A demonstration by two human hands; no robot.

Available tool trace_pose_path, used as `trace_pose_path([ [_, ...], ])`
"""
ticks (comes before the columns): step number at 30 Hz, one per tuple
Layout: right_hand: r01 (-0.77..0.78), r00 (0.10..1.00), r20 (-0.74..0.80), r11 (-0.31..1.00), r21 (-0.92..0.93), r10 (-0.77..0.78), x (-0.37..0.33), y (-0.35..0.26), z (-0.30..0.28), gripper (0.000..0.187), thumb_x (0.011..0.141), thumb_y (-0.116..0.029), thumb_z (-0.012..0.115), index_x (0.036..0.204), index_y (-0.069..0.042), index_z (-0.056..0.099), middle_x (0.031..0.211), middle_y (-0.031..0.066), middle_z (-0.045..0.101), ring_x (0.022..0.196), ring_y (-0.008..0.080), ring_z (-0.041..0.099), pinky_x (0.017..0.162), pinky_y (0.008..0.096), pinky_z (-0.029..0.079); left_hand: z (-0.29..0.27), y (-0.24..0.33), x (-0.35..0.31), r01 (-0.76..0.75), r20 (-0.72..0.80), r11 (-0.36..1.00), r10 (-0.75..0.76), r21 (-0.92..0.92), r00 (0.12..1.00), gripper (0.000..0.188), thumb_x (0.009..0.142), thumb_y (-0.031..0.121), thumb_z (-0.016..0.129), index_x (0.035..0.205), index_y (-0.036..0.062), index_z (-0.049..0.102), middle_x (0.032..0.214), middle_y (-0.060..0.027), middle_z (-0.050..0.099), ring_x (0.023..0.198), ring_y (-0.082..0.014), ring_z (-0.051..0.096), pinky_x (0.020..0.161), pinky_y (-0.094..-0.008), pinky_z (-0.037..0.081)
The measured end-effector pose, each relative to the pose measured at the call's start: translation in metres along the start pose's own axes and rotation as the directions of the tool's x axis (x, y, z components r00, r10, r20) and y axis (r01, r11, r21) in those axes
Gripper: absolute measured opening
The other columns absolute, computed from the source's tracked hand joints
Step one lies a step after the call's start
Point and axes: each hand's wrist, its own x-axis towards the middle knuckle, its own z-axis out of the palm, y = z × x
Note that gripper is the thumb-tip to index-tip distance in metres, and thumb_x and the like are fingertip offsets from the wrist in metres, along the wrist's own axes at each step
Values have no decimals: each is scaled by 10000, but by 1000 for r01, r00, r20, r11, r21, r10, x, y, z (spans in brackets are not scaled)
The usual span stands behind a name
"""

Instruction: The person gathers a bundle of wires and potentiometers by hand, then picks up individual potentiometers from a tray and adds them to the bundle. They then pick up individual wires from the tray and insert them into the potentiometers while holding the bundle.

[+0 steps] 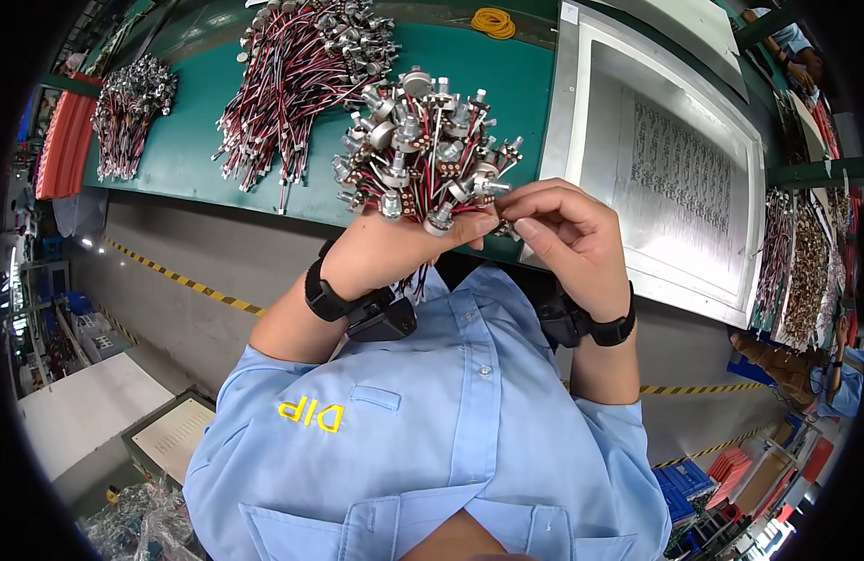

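Note:
My left hand point(394, 251) is closed around a thick bunch of wired potentiometers point(408, 136). Their silver shafts and round metal bodies fan out above the fist, with red, black and white wires among them; some wire ends hang below. Close on the right, my right hand point(581, 245) has thumb and forefinger bent together at the bunch's lower edge. A small metal-and-brown part point(508, 227), seemingly another potentiometer, shows at those fingertips, partly hidden. Both hands are held in front of my chest, at the near edge of the green table point(497, 79).
A large pile of wired potentiometers point(296, 89) lies behind my left hand, a smaller bundle point(133, 117) farther left beside red trays point(67, 140). A silver-framed panel point(567, 122) covers the table's right side. A yellow coil point(493, 23) sits at the back. Other people work at right.

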Motion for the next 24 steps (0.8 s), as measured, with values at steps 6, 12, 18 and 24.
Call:
trace_pose_path([
  [6,-37,987,143,972,-230,71,9,-14,-13,70,823,-12,602,879,25,621,949,95,603,854,162,602,778,268,480,0,-3,0,20,11,998,-20,60,1000,126,814,137,681,892,52,630,695,17,605,541,-27,493,449,-192,362],
  [12,80,968,250,927,-366,16,15,-19,-15,73,805,-12,599,871,20,602,884,96,595,814,174,595,737,271,470,1,-5,0,-3,37,998,0,69,999,140,811,144,686,896,48,629,709,10,615,570,-39,520,459,-198,378],
  [18,168,957,288,848,-503,-19,14,-22,-10,50,805,5,577,853,10,567,852,99,578,792,200,572,733,286,453,4,-8,0,-137,24,990,136,36,990,147,814,157,686,897,50,630,700,7,614,552,-31,506,450,-193,373],
  [24,139,976,-54,801,-583,-209,11,-3,-8,38,805,14,567,841,4,569,847,92,579,794,207,562,737,280,443,1,-1,-1,12,66,1000,-13,23,998,150,816,168,684,894,51,631,693,7,612,536,-23,493,435,-189,359],
])
